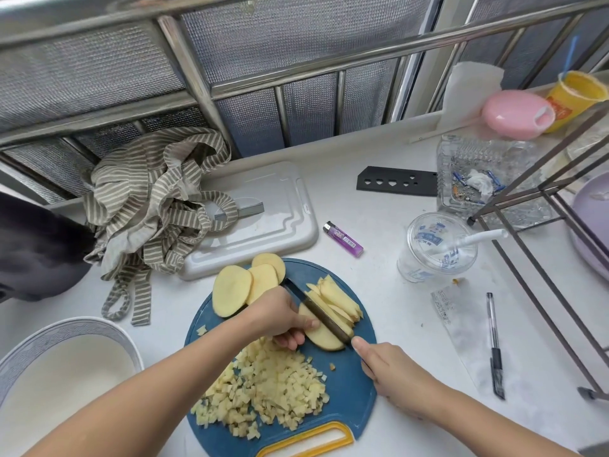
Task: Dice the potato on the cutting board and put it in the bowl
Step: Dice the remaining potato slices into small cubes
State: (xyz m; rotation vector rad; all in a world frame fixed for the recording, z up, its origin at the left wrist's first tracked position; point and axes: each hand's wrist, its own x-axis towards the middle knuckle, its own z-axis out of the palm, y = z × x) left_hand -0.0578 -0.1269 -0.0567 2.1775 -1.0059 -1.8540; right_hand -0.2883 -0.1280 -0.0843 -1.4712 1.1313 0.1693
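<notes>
On the blue cutting board (349, 390), left hand (280, 316) grip curled onto stacked potato slices (324, 339), right hand (392, 367) grip clasping the knife (326, 319) across them, diced potato (280, 390) heaped nearer, bowl (66, 324) left on the worktop (379, 275)

**Potato half diced**

On the round blue cutting board (349, 384), pale potato dice (273, 390) are heaped near the yellow handle. Whole slices (232, 290) fan along the far edge, and strips (339, 300) lie at right. The white bowl (75, 324) stands just left.

Open lane: bare white counter (161, 338) between round blue plastic cutting board (349, 384) and white patterned-rim bowl (66, 324); crumpled striped cloth (148, 206) blocks far end.
</notes>
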